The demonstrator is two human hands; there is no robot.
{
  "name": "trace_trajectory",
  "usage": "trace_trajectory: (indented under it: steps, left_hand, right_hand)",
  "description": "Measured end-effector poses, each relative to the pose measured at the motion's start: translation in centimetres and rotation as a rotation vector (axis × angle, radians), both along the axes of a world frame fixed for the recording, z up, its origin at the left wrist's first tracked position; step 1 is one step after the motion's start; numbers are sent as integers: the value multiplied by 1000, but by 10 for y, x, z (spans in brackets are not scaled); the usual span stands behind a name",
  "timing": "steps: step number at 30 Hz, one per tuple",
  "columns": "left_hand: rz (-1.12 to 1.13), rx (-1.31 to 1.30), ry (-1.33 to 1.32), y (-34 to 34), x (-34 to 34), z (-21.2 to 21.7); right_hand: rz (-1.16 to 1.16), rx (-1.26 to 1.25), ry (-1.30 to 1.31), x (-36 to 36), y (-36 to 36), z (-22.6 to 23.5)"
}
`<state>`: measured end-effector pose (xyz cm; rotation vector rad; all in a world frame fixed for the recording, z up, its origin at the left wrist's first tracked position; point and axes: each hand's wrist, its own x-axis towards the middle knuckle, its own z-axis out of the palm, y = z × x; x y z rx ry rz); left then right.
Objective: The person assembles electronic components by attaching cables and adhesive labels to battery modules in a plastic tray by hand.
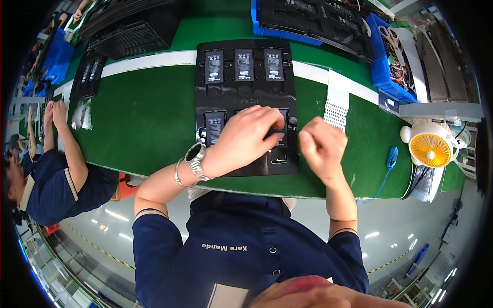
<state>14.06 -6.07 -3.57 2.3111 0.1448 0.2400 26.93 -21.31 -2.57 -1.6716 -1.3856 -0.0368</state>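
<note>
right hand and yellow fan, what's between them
In the head view, a blue corded piece lies on the green tabletop between the right hand and fan.

batteries [244,65] in tray [246,91], sheet [336,114] to its right, fan [430,150] farther right

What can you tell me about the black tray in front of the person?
The black tray has rounded corners, a glossy, plastic-looking surface and moulded recesses. It lies flat on the green table, lengthwise away from the person. Three dark batteries sit in its far row; the left hand partly hides the near row. Whether that hand touches the tray is unclear.
</note>
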Motion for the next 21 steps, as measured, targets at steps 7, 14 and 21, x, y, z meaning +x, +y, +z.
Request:
trace_trajectory:
  steps: [7, 14, 21]
  left_hand:
    - [-127, 329, -64, -21, 11, -20]
    - [-11, 185, -107, -2, 23, -24]
    - [-45, 186, -194, 11, 38, -35]
  right_hand:
    - [-167, 11, 370, 15, -9, -7]
    - [-183, 40, 465, 14, -12, -3]
    - [-157, 24, 458, 16, -12, -4]
